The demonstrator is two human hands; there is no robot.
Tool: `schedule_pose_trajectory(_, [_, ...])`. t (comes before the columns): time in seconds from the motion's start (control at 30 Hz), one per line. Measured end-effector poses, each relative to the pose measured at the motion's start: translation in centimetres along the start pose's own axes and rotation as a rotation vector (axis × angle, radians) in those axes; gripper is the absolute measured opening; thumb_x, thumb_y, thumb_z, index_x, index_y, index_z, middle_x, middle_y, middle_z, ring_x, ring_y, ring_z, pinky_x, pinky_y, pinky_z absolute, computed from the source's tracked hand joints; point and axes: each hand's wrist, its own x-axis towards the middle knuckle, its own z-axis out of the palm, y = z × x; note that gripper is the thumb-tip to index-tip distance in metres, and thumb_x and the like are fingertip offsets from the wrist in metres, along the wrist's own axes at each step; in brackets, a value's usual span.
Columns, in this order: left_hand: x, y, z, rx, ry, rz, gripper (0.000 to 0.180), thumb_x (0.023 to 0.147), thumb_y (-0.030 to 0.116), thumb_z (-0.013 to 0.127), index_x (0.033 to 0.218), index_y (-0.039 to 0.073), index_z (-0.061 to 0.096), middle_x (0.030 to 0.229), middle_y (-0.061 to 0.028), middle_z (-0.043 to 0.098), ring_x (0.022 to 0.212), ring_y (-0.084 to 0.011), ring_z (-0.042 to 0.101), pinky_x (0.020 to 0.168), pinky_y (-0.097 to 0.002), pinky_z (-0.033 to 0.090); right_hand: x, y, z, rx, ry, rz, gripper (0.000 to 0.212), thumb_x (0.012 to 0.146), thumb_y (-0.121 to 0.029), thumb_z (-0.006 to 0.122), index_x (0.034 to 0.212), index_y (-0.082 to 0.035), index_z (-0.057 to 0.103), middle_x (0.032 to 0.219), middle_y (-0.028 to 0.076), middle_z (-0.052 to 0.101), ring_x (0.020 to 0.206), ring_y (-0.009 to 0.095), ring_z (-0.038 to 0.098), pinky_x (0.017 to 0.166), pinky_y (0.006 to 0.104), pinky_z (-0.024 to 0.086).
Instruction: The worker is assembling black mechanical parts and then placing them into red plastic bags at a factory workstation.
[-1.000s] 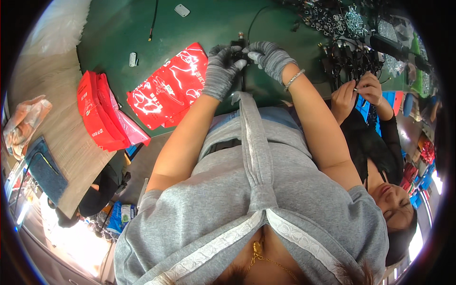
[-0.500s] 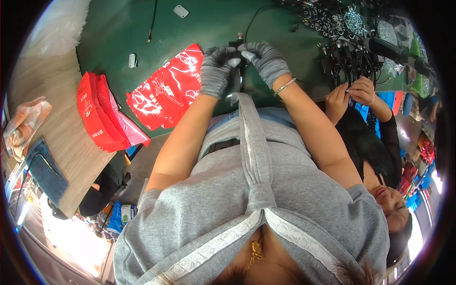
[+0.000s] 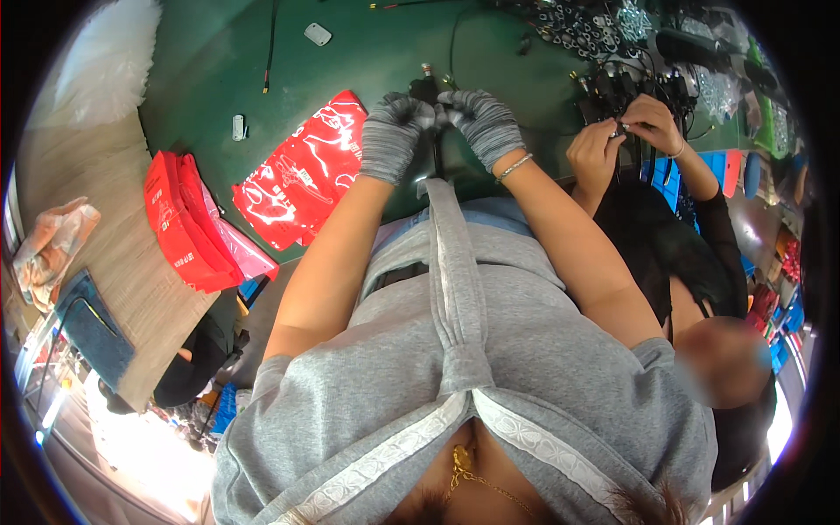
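Note:
A black part with a metal threaded connector on top stands upright between my gloved hands, a black cable hanging below it toward my waist. My left hand, in a grey striped glove, is closed with its thumb and fingers on the part's left side. My right hand, in a matching glove, is pinched close at the other side; its fingertips hide what they grip. Just above the right fingers shows a small gold cable tip. Glossy red plastic bags lie left of my left hand.
On the green table lie two small whitish-grey parts and a black cable. Metal pieces are heaped at the far right. A co-worker's hands handle black cables beside me. More red bags sit at left.
The whole view has shifted slightly. My hands stay at the black part, and the gold cable tip now shows above my right fingers. The co-worker's hands have moved farther up and left.

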Motion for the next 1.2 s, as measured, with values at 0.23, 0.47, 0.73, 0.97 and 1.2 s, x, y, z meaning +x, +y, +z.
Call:
schedule_pose_trajectory(0.23, [-0.5, 0.5, 2.1, -0.227, 0.030, -0.210, 0.018, 0.080, -0.001, 0.069, 0.095, 0.001, 0.058, 0.082, -0.0040, 0.061, 0.074, -0.0128, 0.060, 0.072, -0.0261, 0.049, -2.3, 0.4, 1.0, 0.386, 0.153, 0.340, 0.031, 0.083, -0.013, 0.070, 0.113, -0.010, 0.066, 0.093, 0.009, 0.068, 0.084, 0.022, 0.064, 0.080, 0.0335, 0.052])
schedule_pose_trajectory(0.47, [-0.4, -1.0, 2.4, 0.087, 0.167, 0.017, 0.035, 0.082, 0.003, 0.070, 0.113, 0.008, 0.055, 0.096, -0.0049, 0.056, 0.080, -0.0125, 0.057, 0.074, -0.0261, 0.051, -5.4, 2.2, -2.8, -0.352, 0.237, 0.062, 0.047, 0.074, -0.028, 0.079, 0.116, -0.013, 0.064, 0.112, 0.012, 0.060, 0.106, 0.028, 0.056, 0.094, 0.0392, 0.046])
schedule_pose_trajectory(0.73, [-0.6, -0.7, 2.4, 0.185, 0.087, 0.041, 0.032, 0.079, 0.001, 0.067, 0.110, 0.007, 0.061, 0.106, -0.0097, 0.050, 0.092, -0.0203, 0.055, 0.088, -0.0334, 0.047, -6.0, 2.9, -1.3, -0.545, -0.165, 0.053, 0.041, 0.078, -0.032, 0.071, 0.114, -0.013, 0.063, 0.114, 0.015, 0.056, 0.105, 0.032, 0.056, 0.093, 0.0396, 0.046])
schedule_pose_trajectory(0.97, [0.0, -1.2, 0.5, 0.202, 0.007, 0.037, 0.034, 0.080, 0.000, 0.068, 0.111, 0.009, 0.059, 0.105, -0.0084, 0.053, 0.094, -0.0200, 0.057, 0.086, -0.0341, 0.047, -5.3, 2.3, -1.3, -0.439, -0.014, 0.116, 0.031, 0.089, -0.035, 0.057, 0.102, -0.008, 0.065, 0.104, 0.016, 0.059, 0.097, 0.032, 0.060, 0.088, 0.0407, 0.048])
schedule_pose_trajectory(1.2, [-1.2, -2.2, 0.0, -0.115, -0.024, -0.164, 0.037, 0.087, -0.002, 0.062, 0.121, 0.009, 0.052, 0.106, -0.0068, 0.063, 0.094, -0.0140, 0.060, 0.081, -0.0272, 0.051, -1.8, -1.1, -1.3, 0.322, 0.210, 0.290, 0.031, 0.092, -0.031, 0.059, 0.103, -0.003, 0.064, 0.081, 0.014, 0.064, 0.076, 0.025, 0.062, 0.077, 0.0336, 0.050])
